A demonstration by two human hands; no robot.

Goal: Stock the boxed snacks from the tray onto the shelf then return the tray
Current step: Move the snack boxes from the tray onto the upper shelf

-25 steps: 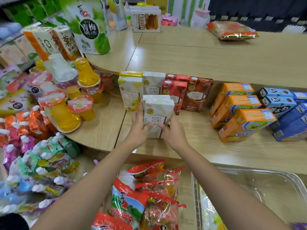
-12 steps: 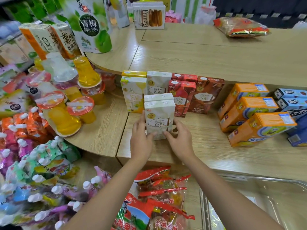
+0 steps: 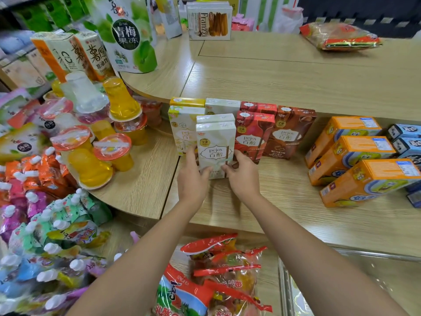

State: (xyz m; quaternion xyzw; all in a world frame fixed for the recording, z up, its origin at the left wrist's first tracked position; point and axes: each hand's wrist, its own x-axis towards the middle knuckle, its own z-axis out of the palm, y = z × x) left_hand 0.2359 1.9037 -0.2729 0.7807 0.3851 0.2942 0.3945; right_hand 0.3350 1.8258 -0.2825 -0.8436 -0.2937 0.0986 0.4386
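A white snack box [image 3: 215, 147] stands upright on the wooden middle shelf [image 3: 284, 201], in front of a row of matching boxes. My left hand [image 3: 192, 176] grips its lower left edge and my right hand [image 3: 243, 174] its lower right edge. Behind it stand a second white box [image 3: 222, 106], a yellow-white box [image 3: 182, 128], a red box [image 3: 252, 135] and a brown box [image 3: 288, 133]. The clear plastic tray [image 3: 355, 283] lies at the bottom right, partly hidden by my right forearm.
Orange boxes [image 3: 355, 160] and blue boxes [image 3: 405, 140] lie to the right on the same shelf. Jelly cups [image 3: 95, 142] crowd the rounded shelf at left, with pouches [image 3: 45, 236] below. Snack bags [image 3: 211, 277] sit on the lower shelf. A biscuit box [image 3: 208, 20] stands on the top shelf.
Both hands have pushed the white box back along the shelf toward the row of matching boxes. It now stands close in front of them.
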